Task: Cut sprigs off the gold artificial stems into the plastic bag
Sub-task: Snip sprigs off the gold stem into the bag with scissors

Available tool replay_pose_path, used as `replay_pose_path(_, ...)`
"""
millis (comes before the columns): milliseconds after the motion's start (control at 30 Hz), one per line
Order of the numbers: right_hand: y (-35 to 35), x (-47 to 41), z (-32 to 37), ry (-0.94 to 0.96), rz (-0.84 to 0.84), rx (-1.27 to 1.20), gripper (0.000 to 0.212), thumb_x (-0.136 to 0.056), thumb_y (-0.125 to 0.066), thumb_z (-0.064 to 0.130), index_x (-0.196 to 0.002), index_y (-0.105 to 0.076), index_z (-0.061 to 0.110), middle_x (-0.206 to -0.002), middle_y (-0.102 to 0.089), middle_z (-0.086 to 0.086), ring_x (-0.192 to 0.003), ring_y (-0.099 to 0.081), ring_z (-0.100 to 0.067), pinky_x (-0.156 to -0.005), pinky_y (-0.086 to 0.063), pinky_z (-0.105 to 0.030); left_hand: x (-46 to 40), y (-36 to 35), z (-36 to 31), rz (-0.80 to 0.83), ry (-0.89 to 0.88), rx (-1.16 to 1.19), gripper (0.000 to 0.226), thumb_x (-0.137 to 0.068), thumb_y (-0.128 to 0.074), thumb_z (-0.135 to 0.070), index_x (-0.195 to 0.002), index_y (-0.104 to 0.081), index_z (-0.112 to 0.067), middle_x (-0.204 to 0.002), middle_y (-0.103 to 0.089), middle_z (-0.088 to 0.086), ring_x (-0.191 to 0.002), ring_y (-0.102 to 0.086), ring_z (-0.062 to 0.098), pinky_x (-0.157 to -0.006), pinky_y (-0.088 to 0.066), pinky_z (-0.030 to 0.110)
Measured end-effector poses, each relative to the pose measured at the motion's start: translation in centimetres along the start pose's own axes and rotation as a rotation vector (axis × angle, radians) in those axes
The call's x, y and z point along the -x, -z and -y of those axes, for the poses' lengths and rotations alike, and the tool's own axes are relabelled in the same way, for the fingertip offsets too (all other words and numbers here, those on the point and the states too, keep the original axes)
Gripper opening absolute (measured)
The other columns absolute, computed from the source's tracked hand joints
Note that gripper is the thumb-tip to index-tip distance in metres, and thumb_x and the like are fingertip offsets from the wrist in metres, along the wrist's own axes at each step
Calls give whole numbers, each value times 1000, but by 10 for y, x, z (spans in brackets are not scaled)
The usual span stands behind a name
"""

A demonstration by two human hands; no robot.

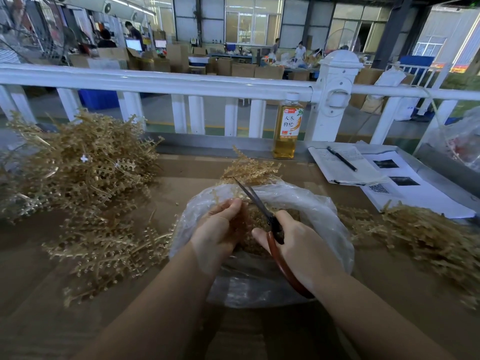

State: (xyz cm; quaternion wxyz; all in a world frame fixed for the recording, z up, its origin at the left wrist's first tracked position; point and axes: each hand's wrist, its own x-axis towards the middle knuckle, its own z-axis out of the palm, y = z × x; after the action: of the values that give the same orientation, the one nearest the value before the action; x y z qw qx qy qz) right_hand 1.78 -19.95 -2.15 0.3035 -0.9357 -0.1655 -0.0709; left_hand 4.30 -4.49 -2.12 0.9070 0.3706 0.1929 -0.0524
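A large heap of uncut gold plastic stems [78, 165] is seen on the left of the brown counter [52, 320], with more [420, 235] on the right, so much is judged left to cut. The clear plastic bag [319, 211] at the centre is already partly filled with cut sprigs [255, 219]. One stem [249, 168] is pinched over it by the left hand [219, 227], while red-handled scissors [262, 206], blades nearly closed, are gripped by the right hand [298, 245]

Left hand [220, 229] and right hand [298, 245] both curled, gripping.
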Motion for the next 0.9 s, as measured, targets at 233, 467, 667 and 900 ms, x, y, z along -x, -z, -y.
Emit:
replay_pose_path(233,-7,4,-1,51,-26,183,40,-89,-42,64,-106,-45,28,-94,-56,3,-95,-54,-18,-77,-42,-29,0,2,-2,26,67,5,16,-92,-54,-10,-77,-58,-14,-56,-64,0,-48,-63,12,-47,-51,24)
replay_pose_path(467,-7,3,-1,84,5,226,41,-89,-41,65,-103,-42,27,-90,-50,4,-95,-53,-19,-75,-38,-28,3,-1,-5,-12,117,47,18,-96,-48,-7,-80,-57,-11,-74,-60,6,-70,-57,18,-64,-46,29)
replay_pose_path(667,-8,2,2,91,-4,241,38,-89,-38,66,-92,-30,29,-84,-46,4,-88,-52,-19,-70,-33,-27,8,-5,-5,-22,123,-2,15,-96,-47,-7,-85,-56,-9,-84,-59,9,-78,-57,21,-71,-48,33)
replay_pose_path(900,-11,4,5,102,-46,254,42,-89,-34,67,-104,-39,28,-95,-54,2,-95,-52,-18,-76,-41,-29,6,-4,-5,-31,139,14,12,-97,-46,-7,-93,-57,-9,-87,-59,10,-80,-57,22,-70,-49,33)
